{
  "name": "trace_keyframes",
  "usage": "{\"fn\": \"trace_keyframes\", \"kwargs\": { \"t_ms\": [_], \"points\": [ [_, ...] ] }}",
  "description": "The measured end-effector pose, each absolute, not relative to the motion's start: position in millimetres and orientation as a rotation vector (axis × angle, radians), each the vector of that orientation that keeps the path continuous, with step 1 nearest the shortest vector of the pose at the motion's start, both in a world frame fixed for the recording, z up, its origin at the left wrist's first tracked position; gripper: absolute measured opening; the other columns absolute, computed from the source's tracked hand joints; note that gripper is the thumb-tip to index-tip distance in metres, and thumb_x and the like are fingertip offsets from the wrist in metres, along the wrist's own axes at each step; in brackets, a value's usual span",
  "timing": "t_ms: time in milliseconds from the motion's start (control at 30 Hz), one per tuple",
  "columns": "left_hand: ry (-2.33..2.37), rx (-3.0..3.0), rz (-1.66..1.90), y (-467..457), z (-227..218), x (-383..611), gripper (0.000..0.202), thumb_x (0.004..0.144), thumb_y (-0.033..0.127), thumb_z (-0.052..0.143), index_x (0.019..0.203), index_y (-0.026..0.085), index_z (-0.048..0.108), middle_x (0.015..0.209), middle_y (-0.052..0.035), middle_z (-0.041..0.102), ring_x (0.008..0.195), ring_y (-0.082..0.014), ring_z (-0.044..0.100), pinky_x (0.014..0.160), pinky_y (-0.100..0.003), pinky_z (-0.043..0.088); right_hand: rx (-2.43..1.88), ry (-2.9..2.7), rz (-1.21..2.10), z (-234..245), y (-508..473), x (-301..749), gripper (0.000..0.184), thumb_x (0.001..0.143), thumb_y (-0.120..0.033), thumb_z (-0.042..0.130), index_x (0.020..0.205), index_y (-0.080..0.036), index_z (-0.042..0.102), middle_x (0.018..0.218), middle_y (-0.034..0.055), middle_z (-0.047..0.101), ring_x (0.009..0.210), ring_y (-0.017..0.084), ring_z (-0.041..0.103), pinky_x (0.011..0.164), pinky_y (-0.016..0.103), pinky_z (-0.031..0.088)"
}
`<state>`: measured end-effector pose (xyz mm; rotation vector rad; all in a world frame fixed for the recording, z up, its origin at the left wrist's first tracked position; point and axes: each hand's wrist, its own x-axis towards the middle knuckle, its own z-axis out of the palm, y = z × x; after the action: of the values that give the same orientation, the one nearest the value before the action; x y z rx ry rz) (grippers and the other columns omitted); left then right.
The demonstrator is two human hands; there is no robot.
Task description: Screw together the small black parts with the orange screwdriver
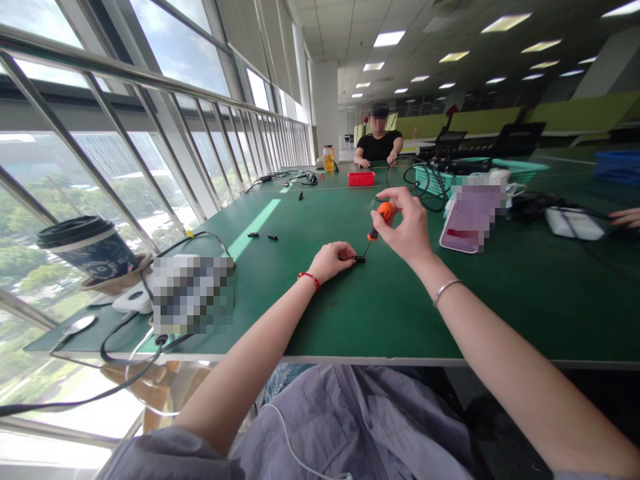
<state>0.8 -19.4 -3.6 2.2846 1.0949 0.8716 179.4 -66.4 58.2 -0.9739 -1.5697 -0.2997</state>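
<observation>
My right hand point(404, 227) grips an orange and black screwdriver point(384, 212) by its handle, the shaft slanting down to the left. Its tip meets a small black part point(359, 259) on the green table. The fingers of my left hand point(331, 261) pinch that part from the left and hold it against the tabletop. What kind of part it is, I cannot tell. Two similar small black pieces point(253, 235) lie farther left on the table, and another dark piece point(301, 196) lies beyond them.
A red box point(361, 179) and a turquoise basket point(520, 171) with cables stand farther back. A phone point(470, 217) leans at right. Leftward are a paper cup point(90, 247), cables and a spoon point(79, 325). Another person point(379, 143) sits at the far end; someone's hand point(627, 217) shows at right.
</observation>
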Motion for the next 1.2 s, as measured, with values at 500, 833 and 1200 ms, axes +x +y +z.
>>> {"fn": "trace_keyframes", "kwargs": {
  "t_ms": [500,833,1200],
  "points": [
    [1.087,2.263,0.88,-19.4,-3.4,0.4,0.01,0.071,0.019,0.064,0.079,0.014,0.068,0.074,-0.0025,0.068,0.066,-0.0113,0.058,0.066,-0.023,0.048,-1.01,-1.567,-0.276,59.7,-67.7,178.6,0.014,0.075,-0.034,0.06,0.084,-0.023,0.06,0.059,-0.0018,0.053,0.061,0.017,0.049,0.064,0.031,0.042],
    [1.084,2.116,0.888,-18.4,-4.4,0.7,0.009,0.069,0.02,0.068,0.075,0.012,0.068,0.074,-0.0046,0.07,0.067,-0.0123,0.06,0.066,-0.024,0.05,-0.954,-1.621,-0.277,58.7,-68.2,177.0,0.014,0.076,-0.029,0.059,0.088,-0.023,0.06,0.069,-0.0011,0.06,0.058,0.015,0.051,0.067,0.031,0.044],
    [1.055,2.114,0.892,-18.5,-4.4,0.4,0.008,0.069,0.02,0.068,0.074,0.013,0.067,0.072,-0.003,0.069,0.065,-0.0115,0.059,0.065,-0.023,0.049,-0.956,-1.627,-0.247,58.5,-69.4,176.8,0.017,0.076,-0.029,0.057,0.092,-0.024,0.059,0.069,-0.0013,0.059,0.059,0.015,0.053,0.065,0.03,0.044]
  ]
}}
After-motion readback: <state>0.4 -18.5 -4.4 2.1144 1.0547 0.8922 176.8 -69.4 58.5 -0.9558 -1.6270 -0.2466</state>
